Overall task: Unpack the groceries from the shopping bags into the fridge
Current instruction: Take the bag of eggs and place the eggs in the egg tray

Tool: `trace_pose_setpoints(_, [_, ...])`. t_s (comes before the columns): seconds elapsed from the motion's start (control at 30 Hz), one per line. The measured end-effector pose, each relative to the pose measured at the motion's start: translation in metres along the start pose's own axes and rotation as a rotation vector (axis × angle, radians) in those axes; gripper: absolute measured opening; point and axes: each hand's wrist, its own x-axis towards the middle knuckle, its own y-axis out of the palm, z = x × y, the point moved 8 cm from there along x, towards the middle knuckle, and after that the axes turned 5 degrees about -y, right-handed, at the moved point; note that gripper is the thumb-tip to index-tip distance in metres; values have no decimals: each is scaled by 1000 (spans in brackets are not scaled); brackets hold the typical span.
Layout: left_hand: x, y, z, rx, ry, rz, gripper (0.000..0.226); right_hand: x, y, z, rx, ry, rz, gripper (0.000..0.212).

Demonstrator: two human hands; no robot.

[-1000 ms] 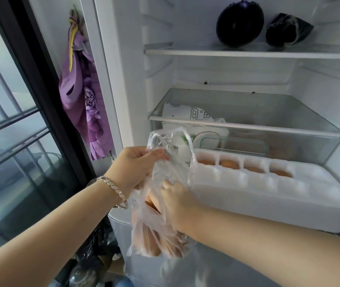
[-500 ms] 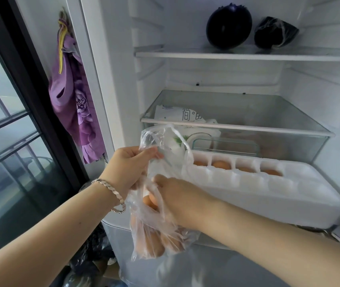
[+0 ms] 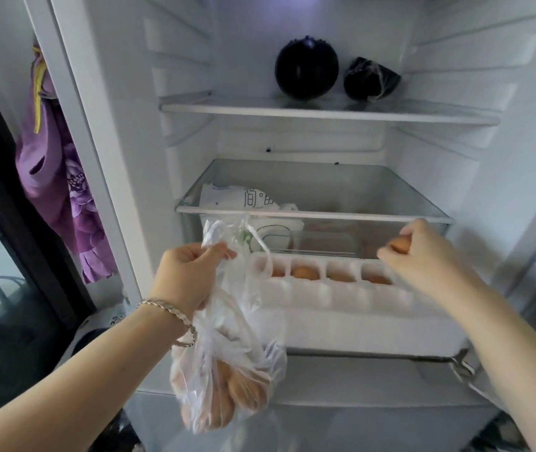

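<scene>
Partway through the egg job: a few eggs sit in the egg tray's back row, my right hand pinches another egg above the tray's right end, and my left hand grips the plastic bag left of the tray, plenty left inside.

Your one head camera sits close before the open fridge, facing forward and slightly down into its middle; your left hand and right hand reach in from the lower corners.
</scene>
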Motion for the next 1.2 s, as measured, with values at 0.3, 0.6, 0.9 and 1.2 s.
trace_pose_setpoints(0.3, [1, 10, -2, 6, -11, 31, 26, 16, 25, -53, -336, 208, 104, 45])
trace_pose_setpoints(0.6, [8, 10, 2, -32, -11, 48, 27, 19, 26, -52, -472, 250, 73, 28])
trace_pose_setpoints(0.9, [8, 8, 1, -48, -37, 102, 27, -19, 12, 43, 30, -340, -271, 30])
trace_pose_setpoints(1.2, [10, -8, 0, 1, -87, 96, 42, -85, 107, 179, -68, -870, 354, 96])
